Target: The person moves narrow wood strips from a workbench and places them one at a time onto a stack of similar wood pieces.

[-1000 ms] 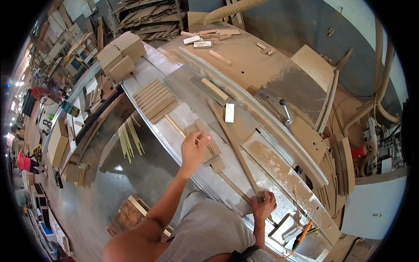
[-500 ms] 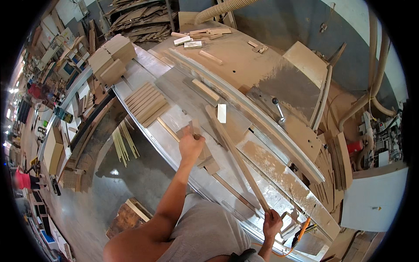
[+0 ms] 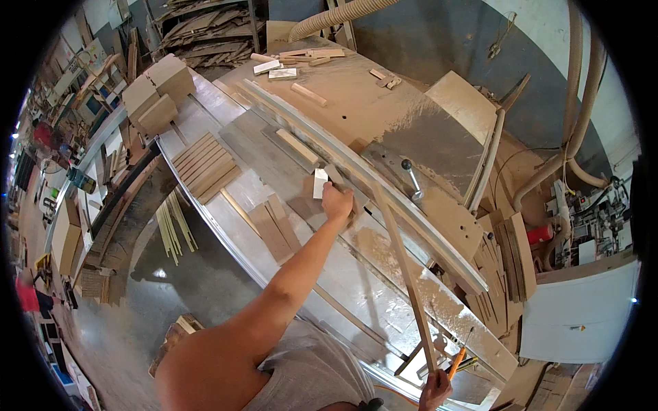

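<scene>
In the head view, the left arm stretches forward from the lower left, elbow slightly bent, across the table; the left hand has its fingers curled around a short brown wood piece, mostly hidden by the hand, just beside a white block. The right hand sits low at the lower edge, its forearm barely in sight, fingers clamped on the near end of a long wooden strip, which slants up and leftward, its far end appearing over the rail.
</scene>
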Demonstrator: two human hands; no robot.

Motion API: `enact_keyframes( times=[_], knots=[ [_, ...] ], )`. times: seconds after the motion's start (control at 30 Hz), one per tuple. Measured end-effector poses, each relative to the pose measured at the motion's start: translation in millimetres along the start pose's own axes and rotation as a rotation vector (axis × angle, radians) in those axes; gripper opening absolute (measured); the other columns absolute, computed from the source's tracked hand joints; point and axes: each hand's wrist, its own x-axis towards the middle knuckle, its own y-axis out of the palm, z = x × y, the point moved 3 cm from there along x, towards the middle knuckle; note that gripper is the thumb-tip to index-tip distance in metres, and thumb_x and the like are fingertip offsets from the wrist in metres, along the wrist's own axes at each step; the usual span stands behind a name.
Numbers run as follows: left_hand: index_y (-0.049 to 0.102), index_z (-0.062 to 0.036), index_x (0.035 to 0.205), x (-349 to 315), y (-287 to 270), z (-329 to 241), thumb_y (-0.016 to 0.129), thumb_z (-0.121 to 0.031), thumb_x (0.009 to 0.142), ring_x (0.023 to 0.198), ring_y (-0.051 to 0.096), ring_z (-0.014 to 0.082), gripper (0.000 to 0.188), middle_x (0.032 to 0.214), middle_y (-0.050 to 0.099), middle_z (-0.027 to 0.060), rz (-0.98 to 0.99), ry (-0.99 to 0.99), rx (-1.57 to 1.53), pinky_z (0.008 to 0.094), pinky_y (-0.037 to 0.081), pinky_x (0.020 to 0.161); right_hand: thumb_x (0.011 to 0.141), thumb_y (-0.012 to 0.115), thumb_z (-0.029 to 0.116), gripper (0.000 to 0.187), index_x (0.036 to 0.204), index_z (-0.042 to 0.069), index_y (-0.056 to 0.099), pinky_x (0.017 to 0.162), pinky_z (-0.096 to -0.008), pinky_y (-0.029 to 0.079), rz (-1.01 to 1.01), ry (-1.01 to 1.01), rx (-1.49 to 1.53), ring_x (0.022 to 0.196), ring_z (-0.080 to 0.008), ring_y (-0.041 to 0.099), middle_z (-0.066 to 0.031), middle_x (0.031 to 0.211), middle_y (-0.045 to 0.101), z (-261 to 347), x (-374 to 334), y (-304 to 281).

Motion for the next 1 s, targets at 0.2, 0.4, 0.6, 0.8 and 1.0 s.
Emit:
enact_keyframes(
  times=[0.2,0.4,0.6,0.8,1.0],
  knots=[
    [0.038,0.0026,0.140,-21,26,-6,0.060,-0.013,0.089,0.116,0.056,0.0299,0.058,0.124,0.056,0.0205,0.278,-0.086,-0.440,0.0356,0.045,0.095,0.089,0.066,0.010,0.014,0.094,-0.004,0.068,0.060,-0.0279,0.047,0.104,0.396,0.447,0.066,-0.0134,0.055,-0.0060,0.073,0.063,-28,-32,-10],
    [0.035,-0.0004,0.142,-17,29,-19,0.056,-0.012,0.089,0.130,0.042,0.0351,0.059,0.137,0.045,0.0223,0.253,0.006,-0.316,0.0386,0.038,0.104,0.090,0.066,0.013,0.020,0.098,-0.004,0.069,0.057,-0.0296,0.046,0.066,0.266,0.369,0.063,-0.0145,0.055,-0.0086,0.072,0.064,-33,-18,-20],
    [0.038,0.0009,0.139,-13,31,-18,0.053,-0.018,0.088,0.136,0.033,0.0391,0.057,0.144,0.037,0.0234,0.283,0.412,0.264,0.0505,0.030,0.110,0.090,0.066,0.020,0.024,0.097,-0.003,0.070,0.053,-0.0318,0.045,0.033,0.282,0.406,0.060,-0.0170,0.056,-0.0108,0.069,0.064,-31,-13,-15],
    [0.033,0.0029,0.142,-34,18,0,0.053,-0.019,0.090,0.140,0.026,0.0394,0.060,0.152,0.026,0.0240,0.478,0.337,0.352,0.0507,0.030,0.110,0.090,0.066,0.019,0.022,0.094,-0.002,0.070,0.054,-0.0315,0.046,0.098,0.313,0.374,0.061,-0.0172,0.056,-0.0106,0.069,0.064,-9,-15,-20],
    [0.029,0.0048,0.141,-32,22,-18,0.056,-0.021,0.092,0.134,0.032,0.0460,0.061,0.150,0.024,0.0296,0.369,0.209,-0.126,0.0475,0.032,0.109,0.089,0.067,0.019,0.023,0.097,-0.002,0.071,0.057,-0.0316,0.047,-0.002,0.310,0.416,0.064,-0.0173,0.059,-0.0146,0.072,0.067,-17,-30,-19]
  ],
)
